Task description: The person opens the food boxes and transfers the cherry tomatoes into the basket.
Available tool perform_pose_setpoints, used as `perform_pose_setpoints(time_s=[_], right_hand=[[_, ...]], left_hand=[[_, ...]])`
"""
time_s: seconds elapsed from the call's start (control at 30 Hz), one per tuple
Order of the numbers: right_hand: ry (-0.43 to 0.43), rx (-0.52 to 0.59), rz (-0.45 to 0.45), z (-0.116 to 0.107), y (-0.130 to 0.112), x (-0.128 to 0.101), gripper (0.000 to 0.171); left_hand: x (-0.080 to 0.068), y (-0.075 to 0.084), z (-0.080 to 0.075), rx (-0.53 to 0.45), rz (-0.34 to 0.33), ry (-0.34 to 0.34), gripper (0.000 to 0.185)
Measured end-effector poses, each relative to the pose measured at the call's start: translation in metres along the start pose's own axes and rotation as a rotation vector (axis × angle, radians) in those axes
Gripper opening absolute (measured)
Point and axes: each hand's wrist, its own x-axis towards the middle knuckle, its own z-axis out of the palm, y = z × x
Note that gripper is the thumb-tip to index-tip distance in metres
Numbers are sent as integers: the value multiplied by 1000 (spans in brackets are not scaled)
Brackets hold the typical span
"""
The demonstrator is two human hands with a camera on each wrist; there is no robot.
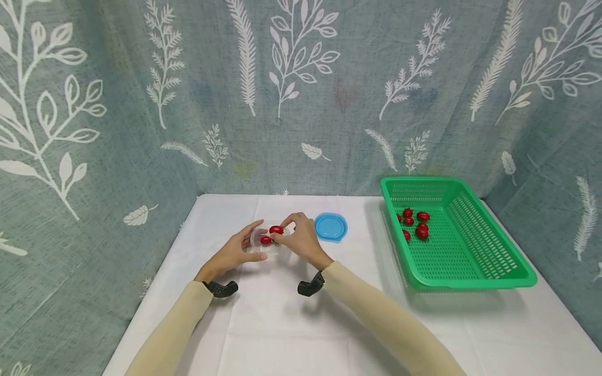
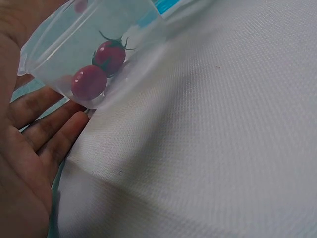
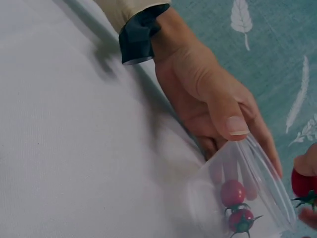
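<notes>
A clear plastic container [image 3: 210, 196] stands on the white table. My left hand [image 1: 231, 254] holds it from the left, the thumb at its rim and the other fingers spread along the far side. Inside, two red cherry tomatoes [image 2: 89, 83] with green stems lie at the bottom, touching each other. Over the container, my right hand [image 1: 303, 241] pinches another cherry tomato [image 1: 276, 230] between thumb and fingers. That tomato [image 3: 301, 183] shows at the right edge of the right wrist view, above the rim. Part of the container is hidden by the hands in the head view.
A blue lid [image 1: 331, 227] lies flat on the table just right of the container. Farther right stands a green perforated basket [image 1: 470, 283] with several cherry tomatoes [image 1: 421, 231] at its left side. A patterned grey-green cloth [image 1: 291, 146] hangs behind the table [image 1: 282, 324].
</notes>
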Motion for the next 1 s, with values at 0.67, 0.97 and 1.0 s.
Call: perform_pose_setpoints(time_s=[0.67,0.97,1.0], right_hand=[[-94,204,17,-28,10,3,31],[-99,183,4,-62,12,5,35],[-93,182,6,-67,12,4,35]], left_hand=[[1,0,1,-14,1,-9,100],[2,0,1,-3,-17,1,103],[2,0,1,0,-19,1,104]])
